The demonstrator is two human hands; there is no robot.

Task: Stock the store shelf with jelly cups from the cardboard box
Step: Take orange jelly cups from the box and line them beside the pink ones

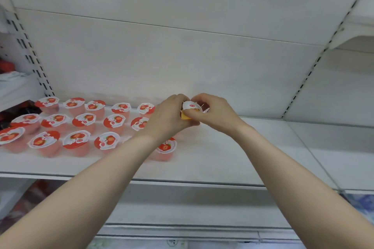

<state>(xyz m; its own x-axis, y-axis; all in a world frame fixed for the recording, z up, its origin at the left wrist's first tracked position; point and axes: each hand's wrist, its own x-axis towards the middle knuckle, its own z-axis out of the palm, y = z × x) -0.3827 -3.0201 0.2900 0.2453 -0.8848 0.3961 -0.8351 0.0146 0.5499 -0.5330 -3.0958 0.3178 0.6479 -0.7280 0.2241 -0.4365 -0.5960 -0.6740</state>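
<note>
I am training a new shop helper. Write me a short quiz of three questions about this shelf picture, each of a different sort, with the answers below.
1. True or false: the left hand and the right hand both grip the held cup.
2. Where on the shelf do the strawberry cups stand?
A) on its left part
B) on its right part
C) stacked in two layers
3. Fill in: the jelly in the held cup looks ___, not red.
Key: 1 true; 2 A; 3 orange.
</note>
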